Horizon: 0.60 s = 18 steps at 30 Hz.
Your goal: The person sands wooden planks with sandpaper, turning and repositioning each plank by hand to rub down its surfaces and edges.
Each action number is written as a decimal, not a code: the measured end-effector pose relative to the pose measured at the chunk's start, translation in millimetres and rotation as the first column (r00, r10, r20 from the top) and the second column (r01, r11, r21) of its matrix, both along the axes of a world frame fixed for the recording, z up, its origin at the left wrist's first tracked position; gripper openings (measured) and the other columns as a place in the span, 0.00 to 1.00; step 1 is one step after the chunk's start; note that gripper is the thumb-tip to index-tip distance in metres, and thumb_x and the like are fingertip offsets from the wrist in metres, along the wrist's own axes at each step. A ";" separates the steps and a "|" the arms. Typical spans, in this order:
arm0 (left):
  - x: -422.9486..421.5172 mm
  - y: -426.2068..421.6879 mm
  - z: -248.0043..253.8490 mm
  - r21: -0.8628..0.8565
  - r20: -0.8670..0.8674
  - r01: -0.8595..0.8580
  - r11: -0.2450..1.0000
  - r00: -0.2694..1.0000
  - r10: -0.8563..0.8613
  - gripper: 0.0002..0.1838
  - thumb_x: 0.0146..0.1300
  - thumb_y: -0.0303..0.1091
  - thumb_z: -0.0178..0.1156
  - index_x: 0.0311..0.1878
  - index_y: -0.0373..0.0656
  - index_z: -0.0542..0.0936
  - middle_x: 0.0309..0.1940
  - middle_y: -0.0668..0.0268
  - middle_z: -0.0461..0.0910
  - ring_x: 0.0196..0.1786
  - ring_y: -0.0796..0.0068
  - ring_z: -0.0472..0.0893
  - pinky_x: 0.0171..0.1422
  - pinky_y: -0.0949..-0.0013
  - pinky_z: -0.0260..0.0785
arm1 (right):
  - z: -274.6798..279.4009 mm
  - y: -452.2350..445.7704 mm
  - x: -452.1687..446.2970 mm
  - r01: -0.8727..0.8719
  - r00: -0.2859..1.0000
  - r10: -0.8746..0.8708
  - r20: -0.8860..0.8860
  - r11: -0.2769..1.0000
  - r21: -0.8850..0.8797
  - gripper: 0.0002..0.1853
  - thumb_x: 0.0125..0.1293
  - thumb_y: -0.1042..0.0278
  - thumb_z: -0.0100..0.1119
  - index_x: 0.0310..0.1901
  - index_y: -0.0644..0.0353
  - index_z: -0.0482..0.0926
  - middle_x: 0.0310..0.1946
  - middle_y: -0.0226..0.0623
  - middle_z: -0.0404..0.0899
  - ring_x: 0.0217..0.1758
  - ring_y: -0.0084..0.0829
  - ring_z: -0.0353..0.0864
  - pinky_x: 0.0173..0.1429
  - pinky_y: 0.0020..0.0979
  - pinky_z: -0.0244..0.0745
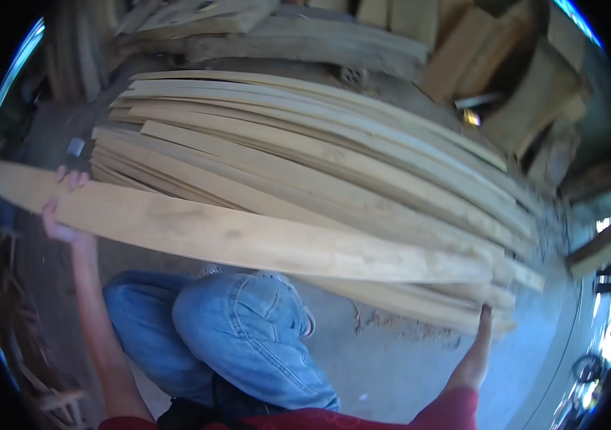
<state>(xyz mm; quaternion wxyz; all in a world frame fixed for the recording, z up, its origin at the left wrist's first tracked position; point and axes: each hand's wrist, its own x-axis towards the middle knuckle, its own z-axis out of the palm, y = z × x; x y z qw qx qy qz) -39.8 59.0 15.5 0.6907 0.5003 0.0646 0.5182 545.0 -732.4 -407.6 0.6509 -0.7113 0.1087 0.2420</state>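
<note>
A long, pale wooden board (241,233) stretches across the view above my knees, its left end lifted off the stack. My left hand (65,215) is closed around the board near that end, with the fingers over its far edge and the thumb side at its near edge. Close to the board's right end, my right hand (487,313) reaches in from below. Its fingers are hidden or smeared, so I cannot tell whether it grips the board. Beneath and beyond lies a stack of similar boards (320,154) on the concrete floor.
My bent knees in jeans (241,322) are close below the board. Thick timber pieces (305,39) lie behind the stack, with large wood blocks (470,54) at the back right. Wood scraps (409,326) litter the floor (384,365) near the stack.
</note>
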 end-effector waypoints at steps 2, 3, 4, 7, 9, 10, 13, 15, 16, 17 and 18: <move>12.4 -15.8 1.9 -0.029 -0.004 -0.062 0.998 0.998 0.062 0.25 0.45 0.47 0.46 0.43 0.39 0.60 0.31 0.61 0.60 0.38 0.68 0.62 0.49 0.67 0.55 | 67.2 22.7 -81.1 0.020 0.997 0.000 0.077 0.966 -0.257 0.21 0.66 0.62 0.40 0.58 0.63 0.63 0.52 0.42 0.69 0.53 0.30 0.69 0.57 0.28 0.64; 18.4 -21.9 4.4 -0.065 -0.019 -0.100 0.993 0.995 0.099 0.25 0.48 0.49 0.44 0.43 0.39 0.61 0.31 0.61 0.61 0.38 0.67 0.63 0.49 0.66 0.56 | 106.8 59.2 -109.6 0.114 0.992 -0.101 0.079 0.976 -0.185 0.24 0.65 0.55 0.45 0.55 0.65 0.66 0.50 0.37 0.72 0.49 0.28 0.72 0.56 0.29 0.65; 23.1 -23.1 5.2 -0.083 0.008 -0.120 0.989 0.993 0.121 0.24 0.50 0.52 0.42 0.42 0.40 0.62 0.30 0.61 0.62 0.37 0.67 0.64 0.48 0.66 0.57 | 105.9 66.2 -118.5 0.195 0.943 -0.118 0.311 0.954 -0.227 0.23 0.65 0.56 0.44 0.55 0.66 0.66 0.50 0.38 0.71 0.51 0.29 0.71 0.56 0.28 0.65; 48.8 -35.6 2.3 -0.148 0.059 -0.032 0.988 0.997 0.041 0.25 0.53 0.58 0.40 0.39 0.42 0.64 0.28 0.64 0.63 0.34 0.67 0.66 0.45 0.63 0.59 | 176.8 135.1 -151.6 0.410 0.741 -0.223 0.634 0.897 -0.165 0.22 0.66 0.59 0.42 0.56 0.68 0.65 0.53 0.41 0.69 0.56 0.30 0.68 0.61 0.28 0.61; 82.0 -50.8 2.0 -0.187 0.056 -0.166 0.968 0.982 0.179 0.27 0.53 0.61 0.40 0.37 0.44 0.64 0.26 0.64 0.65 0.33 0.67 0.68 0.45 0.61 0.62 | 256.9 215.1 -170.5 0.171 0.707 -0.109 0.699 0.985 -0.020 0.22 0.68 0.64 0.35 0.59 0.69 0.58 0.59 0.43 0.60 0.62 0.32 0.60 0.66 0.30 0.52; 97.5 -63.8 1.3 -0.155 -0.001 -0.169 0.973 0.985 0.171 0.27 0.54 0.62 0.40 0.37 0.44 0.64 0.25 0.63 0.67 0.34 0.67 0.69 0.47 0.60 0.62 | 291.5 260.4 -180.2 0.036 0.678 -0.045 0.733 0.999 0.028 0.22 0.69 0.66 0.31 0.61 0.68 0.53 0.62 0.44 0.54 0.65 0.33 0.55 0.69 0.32 0.48; 135.8 -84.5 -16.2 -0.156 -0.056 0.006 0.988 0.998 -0.015 0.25 0.56 0.59 0.41 0.42 0.46 0.62 0.26 0.62 0.70 0.35 0.67 0.72 0.51 0.57 0.62 | 381.0 392.7 -232.8 -0.418 0.540 0.232 0.809 0.908 0.018 0.22 0.68 0.71 0.26 0.63 0.65 0.49 0.64 0.44 0.49 0.67 0.34 0.49 0.70 0.34 0.39; 159.5 -99.9 -32.4 -0.064 -0.051 0.103 0.993 0.993 -0.106 0.20 0.61 0.53 0.39 0.42 0.46 0.61 0.28 0.61 0.71 0.39 0.67 0.74 0.52 0.60 0.64 | 437.6 457.1 -281.6 -0.400 0.067 0.628 0.775 0.729 -0.556 0.23 0.60 0.81 0.36 0.59 0.63 0.60 0.61 0.43 0.58 0.67 0.40 0.52 0.69 0.38 0.43; 172.2 -107.1 -39.3 -0.050 -0.011 0.148 0.988 0.989 -0.148 0.18 0.63 0.51 0.37 0.43 0.45 0.61 0.29 0.60 0.72 0.40 0.66 0.74 0.51 0.61 0.64 | 438.0 481.0 -294.1 -0.595 0.006 0.574 0.819 0.660 -0.459 0.23 0.57 0.83 0.41 0.56 0.63 0.64 0.56 0.44 0.65 0.63 0.44 0.58 0.66 0.40 0.50; 180.5 -116.0 -37.3 0.056 -0.058 0.152 0.987 0.987 -0.149 0.17 0.65 0.49 0.34 0.44 0.44 0.60 0.30 0.61 0.72 0.39 0.68 0.74 0.52 0.64 0.64 | 443.2 500.1 -306.5 -0.640 -0.115 0.529 0.841 0.608 -0.470 0.21 0.58 0.80 0.43 0.56 0.64 0.63 0.51 0.48 0.69 0.59 0.46 0.64 0.63 0.40 0.57; 186.8 -129.0 -32.9 0.055 -0.033 0.152 0.987 0.988 -0.150 0.18 0.66 0.47 0.32 0.45 0.42 0.60 0.31 0.62 0.73 0.40 0.70 0.73 0.52 0.67 0.63 | 441.0 509.5 -311.6 -0.602 -0.110 0.570 0.814 0.614 -0.511 0.21 0.58 0.78 0.44 0.56 0.64 0.63 0.50 0.50 0.69 0.58 0.46 0.65 0.62 0.40 0.59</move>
